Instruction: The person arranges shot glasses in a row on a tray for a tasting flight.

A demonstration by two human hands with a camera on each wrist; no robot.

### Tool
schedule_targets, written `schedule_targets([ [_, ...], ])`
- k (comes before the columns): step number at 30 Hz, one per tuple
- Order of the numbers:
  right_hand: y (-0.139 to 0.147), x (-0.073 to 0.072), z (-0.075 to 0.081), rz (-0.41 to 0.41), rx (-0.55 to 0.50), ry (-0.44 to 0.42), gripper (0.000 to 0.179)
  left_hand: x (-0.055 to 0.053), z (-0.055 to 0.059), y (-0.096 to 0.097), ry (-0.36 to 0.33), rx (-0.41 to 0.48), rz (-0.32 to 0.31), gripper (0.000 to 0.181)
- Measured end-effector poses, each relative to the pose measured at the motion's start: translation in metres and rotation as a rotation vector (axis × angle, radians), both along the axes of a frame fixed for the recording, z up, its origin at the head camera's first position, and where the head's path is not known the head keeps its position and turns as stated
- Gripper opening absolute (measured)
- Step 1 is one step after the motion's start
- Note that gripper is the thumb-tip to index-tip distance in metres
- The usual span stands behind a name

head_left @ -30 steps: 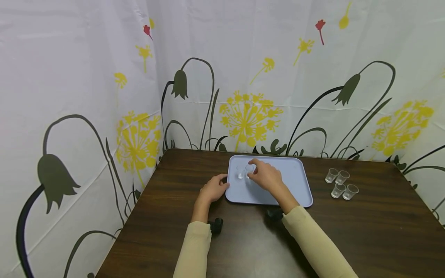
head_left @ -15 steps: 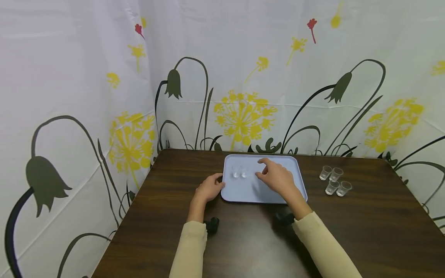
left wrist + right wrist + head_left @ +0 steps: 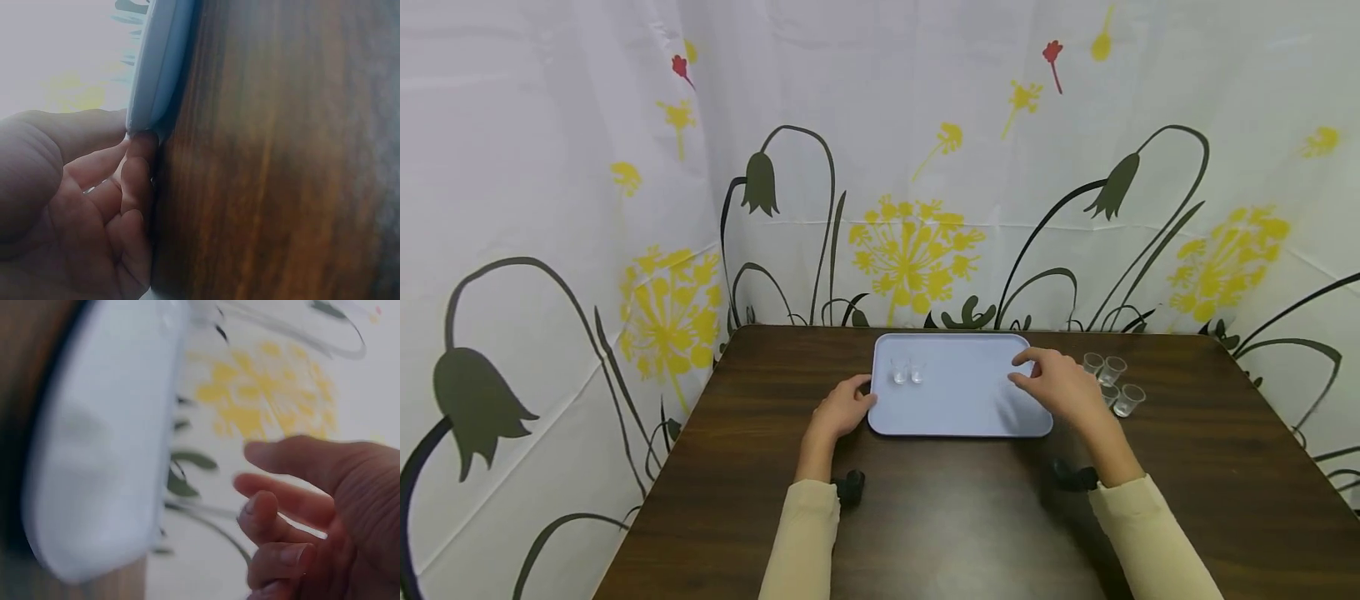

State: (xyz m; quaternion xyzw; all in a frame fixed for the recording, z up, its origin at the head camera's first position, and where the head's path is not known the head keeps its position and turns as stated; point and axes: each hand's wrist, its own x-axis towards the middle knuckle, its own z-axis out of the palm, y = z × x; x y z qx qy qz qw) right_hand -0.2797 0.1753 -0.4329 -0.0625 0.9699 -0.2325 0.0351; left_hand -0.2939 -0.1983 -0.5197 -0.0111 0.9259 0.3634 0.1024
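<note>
A pale blue tray (image 3: pixel 962 404) lies on the dark wooden table. Two small clear plastic cups (image 3: pixel 917 372) stand side by side on its left part. At the tray's left edge my left hand (image 3: pixel 841 408) holds the rim; in the left wrist view the thumb meets the rim (image 3: pixel 159 62) from above and curled fingers bear on its underside. Over the tray's right edge hovers my right hand (image 3: pixel 1060 383), thumb and fingers parted with nothing between them, as the right wrist view also shows. Several matching cups (image 3: pixel 1129 402) stand just beyond it, partly hidden by it.
Brown table (image 3: pixel 925 517) stretches in front of the tray and out to the right. A white curtain (image 3: pixel 910 167) with printed flowers hangs behind the table and along its left side. Dark wrist-worn devices (image 3: pixel 850 490) sit below both wrists.
My right hand has let go of a cup, leaving it beside the other one on the tray, and has moved right toward the loose cups. My left hand has stayed at the tray's edge.
</note>
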Motion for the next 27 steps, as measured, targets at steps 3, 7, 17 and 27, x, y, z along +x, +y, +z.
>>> schedule_targets([
  [3,0.025,0.002,0.009,0.031,-0.013,-0.006,0.041,-0.006,-0.007,-0.003,0.008,-0.006,0.001,0.053],
  [7,0.055,0.007,0.019,0.057,-0.013,-0.076,0.047,-0.016,-0.023,-0.006,-0.019,-0.006,0.003,0.054],
  [17,0.105,0.008,0.020,0.115,-0.049,-0.134,0.054,-0.009,-0.013,-0.001,-0.022,-0.019,0.019,0.053],
  [27,0.121,0.012,0.017,0.051,0.051,-0.211,0.058,-0.004,-0.009,-0.002,0.005,-0.014,0.005,0.053],
])
